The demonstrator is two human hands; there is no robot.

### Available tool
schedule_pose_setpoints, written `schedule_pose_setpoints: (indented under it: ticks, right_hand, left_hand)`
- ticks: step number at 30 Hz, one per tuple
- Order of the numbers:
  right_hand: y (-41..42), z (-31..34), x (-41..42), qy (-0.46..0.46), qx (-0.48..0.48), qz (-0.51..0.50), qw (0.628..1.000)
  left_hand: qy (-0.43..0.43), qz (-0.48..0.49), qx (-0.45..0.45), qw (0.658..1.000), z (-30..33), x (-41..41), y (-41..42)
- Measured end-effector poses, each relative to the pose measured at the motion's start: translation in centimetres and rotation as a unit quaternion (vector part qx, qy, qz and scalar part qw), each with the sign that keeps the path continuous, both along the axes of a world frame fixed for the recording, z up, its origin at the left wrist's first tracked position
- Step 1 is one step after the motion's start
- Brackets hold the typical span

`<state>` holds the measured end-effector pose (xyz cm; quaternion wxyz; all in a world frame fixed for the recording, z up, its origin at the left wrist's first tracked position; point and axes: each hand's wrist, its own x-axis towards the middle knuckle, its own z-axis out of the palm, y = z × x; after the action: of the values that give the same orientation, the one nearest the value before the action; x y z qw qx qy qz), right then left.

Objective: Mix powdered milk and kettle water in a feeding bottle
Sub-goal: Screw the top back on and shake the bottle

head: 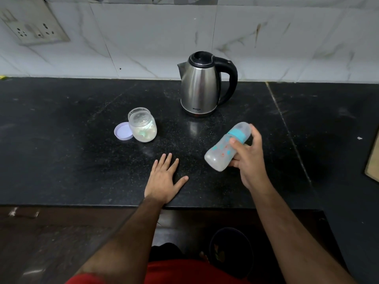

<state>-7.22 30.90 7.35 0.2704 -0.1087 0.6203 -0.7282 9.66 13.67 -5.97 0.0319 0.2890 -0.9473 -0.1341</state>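
Two hands over a dark stone desk (61,160), late stage of mixing, as judged. Right hand (249,158) grips the feeding bottle (227,146), thumb across its body and fingers curled behind; the bottle is held clear of the desk near its front edge, right of centre, and tilted steeply, base toward the front edge and capped top toward the back. Its teal collar and cap are fitted, and the body looks cloudy white, which suggests powder and water are already inside; the contents cannot be told for certain. Left hand (166,179) lies flat on the desk at the front edge, fingers straight and spread, holding nothing. Powder jar (142,128) stands open left of centre, with its lilac lid (123,131) lying just beside it on the left. Steel kettle (202,87) stands upright, lid closed, near the back edge by the tiled wall, well apart from both hands. Judged done: filling and capping. Judged left: shaking to finish, setting the bottle down, closing the jar
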Motion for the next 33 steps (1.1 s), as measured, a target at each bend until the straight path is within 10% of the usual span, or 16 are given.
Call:
schedule_pose_setpoints:
  ticks: [5, 12, 28, 33]
  right_hand:
    - [-0.1, 2.0, -0.7, -0.054, -0.075, -0.101, 0.991]
    - [-0.4, 2.3, 3.1, -0.018, -0.038, 0.065, 0.997]
    - [-0.1, 2.9, 2.4, -0.073, -0.100, -0.040, 0.991]
    - [0.0, 2.5, 4.1, -0.047, -0.050, 0.085, 0.994]
  left_hand:
    - [0.007, 0.002, 0.000, 1.000, 0.0, 0.0, -0.1]
    - [0.007, 0.005, 0.000, 1.000, -0.1, 0.0, -0.1]
    - [0.023, 0.007, 0.008, 1.000, -0.2, 0.0, -0.1]
    - [0.017, 0.004, 0.009, 1.000, -0.2, 0.0, -0.2]
